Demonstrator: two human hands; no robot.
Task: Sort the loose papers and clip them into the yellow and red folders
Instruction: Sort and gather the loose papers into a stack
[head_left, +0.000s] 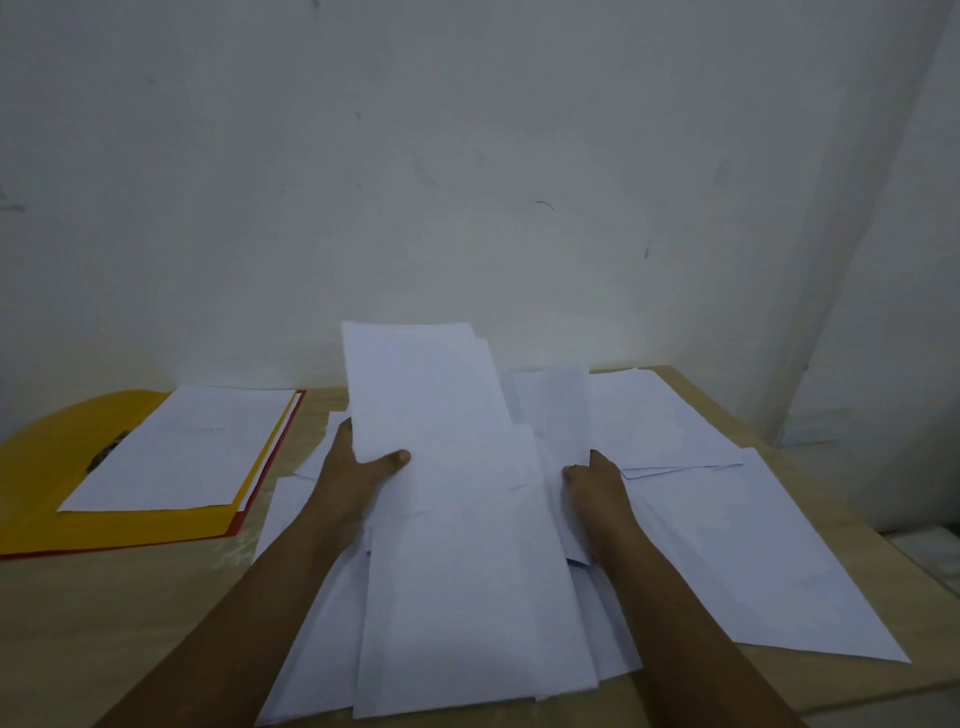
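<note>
A person sorts a spread of loose papers (691, 525) on a pale wooden table (130, 623) set against a scuffed, whitewashed wall (467, 156). The left hand (353, 478) grips a raised sheaf of sheets (421, 395), thumb pressed on the front face and fingers hidden behind, so the sheaf stands tilted up off the pile toward the table's back edge. The right hand (597, 488) pinches the edge of a second upright sheet (566, 410) just beside the first; its fingertips curl round the paper, though how many sheets it holds cannot be told.

Below both hands the white sheets lie overlapped and fanned, plain and thin, some creased, covering the middle of the table and running toward its right edge and near edge. Any print on them is too faint to read.

At the back left corner of the table an open yellow folder (47, 478) lies flat, a smooth card cover with a dark metal clip (106, 452) at the left edge of a neat stack of filed pages (176, 447). A thin red folder (270, 467) shows beneath it, only its rim visible along the yellow one's right and near edges. The folders sit apart from the loose pile, with a strip of bare wood between.

Past the table's right edge stands a white wall surface (893, 312), turned at an angle to the back wall.
</note>
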